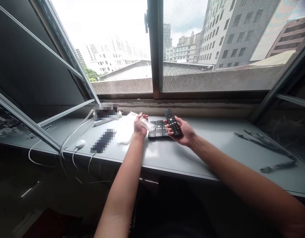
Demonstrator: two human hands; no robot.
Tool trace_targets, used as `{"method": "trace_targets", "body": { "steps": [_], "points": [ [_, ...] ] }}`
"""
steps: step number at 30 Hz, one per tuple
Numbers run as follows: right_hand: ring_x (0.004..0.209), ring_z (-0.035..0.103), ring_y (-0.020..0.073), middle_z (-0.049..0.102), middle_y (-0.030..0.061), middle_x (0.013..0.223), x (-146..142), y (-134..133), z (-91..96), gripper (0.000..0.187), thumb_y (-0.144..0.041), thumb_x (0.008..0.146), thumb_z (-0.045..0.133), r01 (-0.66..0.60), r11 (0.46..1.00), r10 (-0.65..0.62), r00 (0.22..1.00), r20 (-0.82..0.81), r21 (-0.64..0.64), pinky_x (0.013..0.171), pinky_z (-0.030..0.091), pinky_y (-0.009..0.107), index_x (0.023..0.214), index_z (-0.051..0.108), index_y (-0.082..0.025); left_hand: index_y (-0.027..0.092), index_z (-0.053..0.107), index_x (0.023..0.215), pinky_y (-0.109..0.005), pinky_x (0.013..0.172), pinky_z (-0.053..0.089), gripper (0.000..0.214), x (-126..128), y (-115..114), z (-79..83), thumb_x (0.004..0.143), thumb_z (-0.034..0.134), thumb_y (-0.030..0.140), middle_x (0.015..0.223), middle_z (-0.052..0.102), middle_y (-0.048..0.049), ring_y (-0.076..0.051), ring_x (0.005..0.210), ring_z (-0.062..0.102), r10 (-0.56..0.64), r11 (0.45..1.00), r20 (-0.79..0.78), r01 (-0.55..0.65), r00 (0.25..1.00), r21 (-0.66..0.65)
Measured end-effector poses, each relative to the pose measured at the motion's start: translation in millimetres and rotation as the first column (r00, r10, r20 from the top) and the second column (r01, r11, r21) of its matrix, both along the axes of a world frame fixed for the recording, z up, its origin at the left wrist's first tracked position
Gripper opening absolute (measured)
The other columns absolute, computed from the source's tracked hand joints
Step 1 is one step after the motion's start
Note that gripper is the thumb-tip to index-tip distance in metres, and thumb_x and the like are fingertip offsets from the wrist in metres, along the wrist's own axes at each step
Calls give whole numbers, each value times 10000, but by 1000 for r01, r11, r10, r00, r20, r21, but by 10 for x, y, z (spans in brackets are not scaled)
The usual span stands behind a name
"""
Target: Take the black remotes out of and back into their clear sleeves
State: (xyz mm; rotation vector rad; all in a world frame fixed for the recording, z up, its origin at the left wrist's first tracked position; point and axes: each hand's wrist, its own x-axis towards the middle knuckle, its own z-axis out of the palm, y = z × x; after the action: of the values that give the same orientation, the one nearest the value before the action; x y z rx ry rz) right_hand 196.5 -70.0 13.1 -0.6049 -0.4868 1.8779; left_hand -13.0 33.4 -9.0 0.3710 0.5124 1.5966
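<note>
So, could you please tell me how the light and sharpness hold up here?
Head view: the left windowpane is washed nearly white; the table carries a sheen; the space below is dark; the cables at far right look blurred; the remote in the right hand looks fairly crisp.

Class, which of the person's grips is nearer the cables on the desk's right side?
Right. The right grip, holding a remote, is left of the cables; the left grip is farther left.

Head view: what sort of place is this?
Likely an indoor work spot, perhaps a workshop or office: a long bench runs below a window facing buildings, and remotes lie in a row on it.
</note>
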Motion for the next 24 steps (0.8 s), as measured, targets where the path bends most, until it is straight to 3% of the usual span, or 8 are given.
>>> {"method": "trace_targets", "body": {
  "steps": [3, 6, 11, 15, 19, 22, 24],
  "points": [
    [636, 671, 164, 655, 43, 769, -5, 21, -6, 201, -370, 1095, 640, 56, 997, -53, 997, 47, -61, 501, 636, 234, 1169, 662, -184, 178, 668, 1029, -218, 802, 601, 144, -2, 1, 5, 916, 728, 112, 864, 684, -25, -120, 776, 721, 0, 1000, 6, 0, 1000, -3],
    [746, 772, 184, 766, 106, 948, 8, 39, -5, 120, -288, 1095, 646, 102, 992, -95, 991, 89, -78, 519, 660, 224, 1162, 668, -190, 173, 670, 1017, -216, 810, 598, 129, 2, 3, 1, 918, 720, 108, 862, 682, -27, -121, 773, 723, 3, 1000, 7, -3, 1000, -8],
    [593, 707, 110, 812, 91, 1041, 27, 32, -7, 187, -383, 1133, 604, 70, 998, -69, 993, 92, -4, 428, 593, 174, 1174, 684, -219, 179, 672, 1038, -229, 824, 603, 170, 2, 14, -15, 896, 734, 107, 854, 684, -19, -124, 778, 725, 9, 1000, 3, -9, 1000, -2],
    [634, 703, 108, 805, 44, 1007, -21, 9, -24, 23, -252, 1093, 668, 126, 990, -133, 982, 132, 59, 498, 609, 171, 1082, 648, -248, 181, 673, 1027, -228, 808, 596, 143, 3, 15, -11, 914, 721, 109, 850, 684, -20, -126, 778, 723, 3, 1000, 2, -3, 1000, 1],
    [661, 674, 138, 790, 88, 1039, -60, -5, -11, 154, -345, 1143, 547, 114, 989, -122, 989, 85, 98, 504, 594, 217, 1077, 638, -240, 163, 675, 1010, -222, 815, 588, 103, 12, 4, 4, 936, 692, 93, 843, 678, -25, -122, 771, 717, 9, 1000, 10, -9, 1000, -4],
    [632, 629, 156, 745, 87, 929, -56, -11, 9, 349, -420, 1179, 381, 82, 993, -86, 995, 53, 79, 478, 577, 249, 1099, 659, -224, 169, 673, 1004, -222, 830, 585, 97, 14, -1, 5, 937, 699, 104, 853, 679, -26, -120, 778, 717, 5, 1000, 5, -5, 1000, -6],
    [630, 622, 155, 708, 63, 858, -51, -13, 11, 341, -411, 1179, 396, 67, 995, -72, 995, 62, 71, 485, 581, 245, 1124, 672, -220, 174, 675, 1012, -228, 841, 590, 110, 10, 3, -3, 930, 713, 111, 862, 684, -27, -124, 785, 721, 6, 1000, -1, -6, 1000, -6]
  ]
}}
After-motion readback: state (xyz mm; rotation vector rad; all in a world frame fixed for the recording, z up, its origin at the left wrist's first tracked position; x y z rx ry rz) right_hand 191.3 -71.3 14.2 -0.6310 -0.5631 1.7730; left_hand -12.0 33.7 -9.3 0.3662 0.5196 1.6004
